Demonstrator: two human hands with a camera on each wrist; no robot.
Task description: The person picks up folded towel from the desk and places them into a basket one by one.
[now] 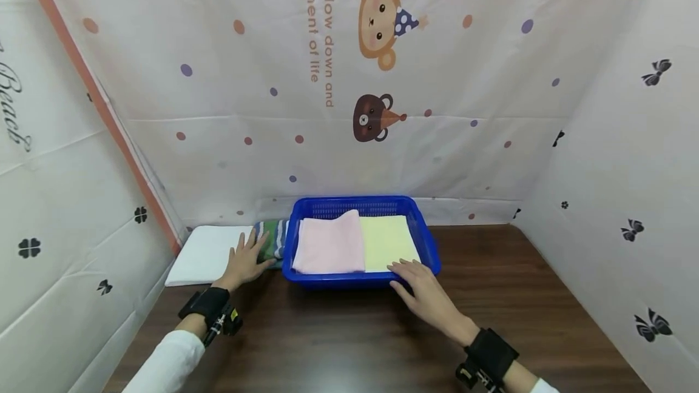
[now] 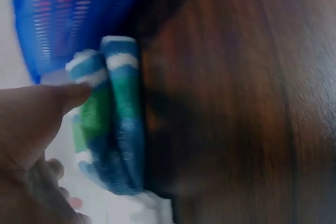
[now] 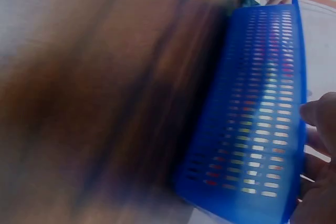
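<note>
A striped folded towel (image 1: 271,242) in green, blue and white lies just left of the blue basket (image 1: 360,282). My left hand (image 1: 246,262) is over the towel with its fingers spread; in the left wrist view the thumb is on or just above the striped towel (image 2: 126,85). Inside the basket lie a pink cloth (image 1: 330,244) and a yellow cloth (image 1: 388,241), side by side. My right hand (image 1: 428,296) is at the basket's front right, fingers extended over the rim near the yellow cloth. Its thumb is outside the slotted basket wall (image 3: 252,119).
A white folded towel (image 1: 210,255) lies left of the striped one, at the table's back left. The dark wooden table (image 1: 327,344) spreads in front of the basket. Printed sheets (image 1: 306,156) hang behind and on both sides.
</note>
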